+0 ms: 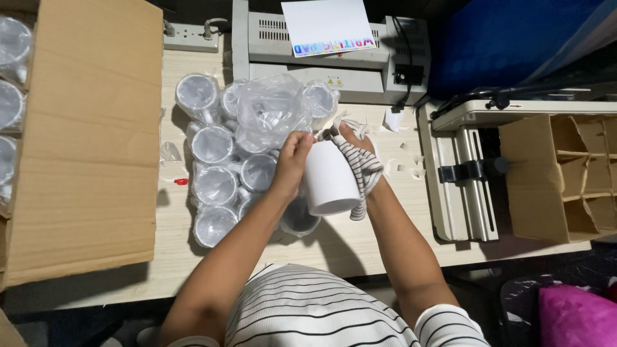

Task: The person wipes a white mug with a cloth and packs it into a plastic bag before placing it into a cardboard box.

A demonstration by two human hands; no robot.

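Observation:
A plain white mug is held above the wooden table, its base pointing toward me. My left hand grips the mug's left side. My right hand holds a striped cloth pressed against the mug's right side and top. Just left of my hands lies a cluster of several white mugs wrapped in clear plastic bags, and a loose empty plastic bag rests on top of them.
A large cardboard box flap covers the left; more wrapped mugs show in it. A grey laminator with a white sheet stands at the back, beside a power strip. A press machine and a divided carton stand right.

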